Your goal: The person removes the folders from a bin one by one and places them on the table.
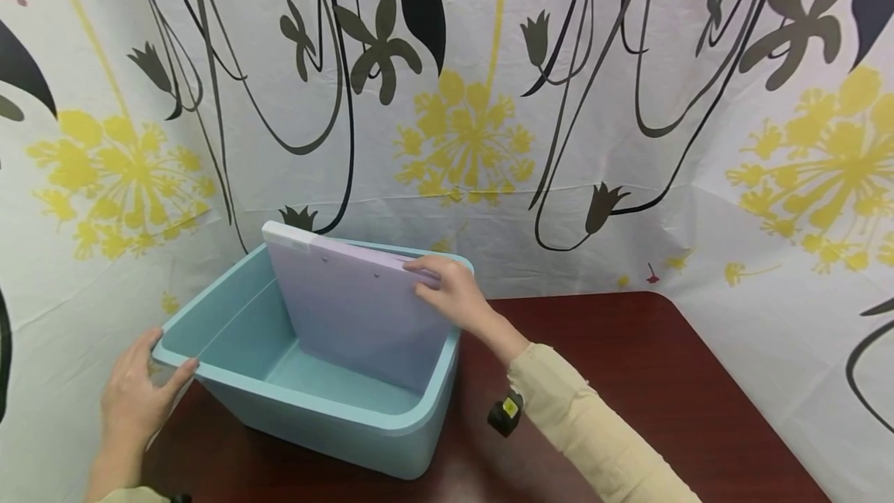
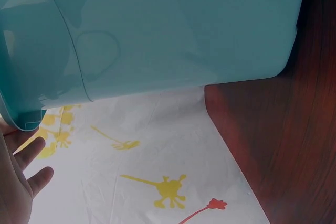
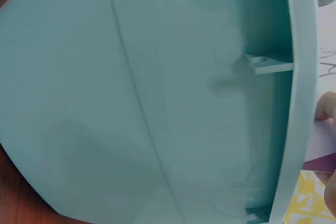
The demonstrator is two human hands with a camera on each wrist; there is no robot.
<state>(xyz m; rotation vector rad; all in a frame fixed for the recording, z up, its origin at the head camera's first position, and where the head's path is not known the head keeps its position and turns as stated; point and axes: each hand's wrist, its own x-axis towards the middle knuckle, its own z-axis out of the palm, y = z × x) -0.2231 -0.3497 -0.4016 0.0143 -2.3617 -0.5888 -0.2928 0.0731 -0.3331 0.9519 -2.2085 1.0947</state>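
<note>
A light blue plastic tub [image 1: 314,418] stands on the table, with an upright lilac binder [image 1: 363,309] leaning inside along its far side. The binder's pale spine rises above the rim at the left, and two small rivets show near its top edge. My right hand [image 1: 457,293] pinches the binder's upper right corner between thumb and fingers. At the tub's near left corner, my left hand [image 1: 136,390] holds the rim, thumb toward the front. The right wrist view shows the tub's outer wall [image 3: 131,103] and a darker purple strip on the binder [image 3: 323,162].
The dark red-brown table [image 1: 594,379] extends right of the tub. Behind it hangs a white cloth [image 1: 628,161] printed with flowers and stems. A small black device [image 1: 506,413] is by the right cuff. Ribs [image 3: 270,65] sit under the tub's rim.
</note>
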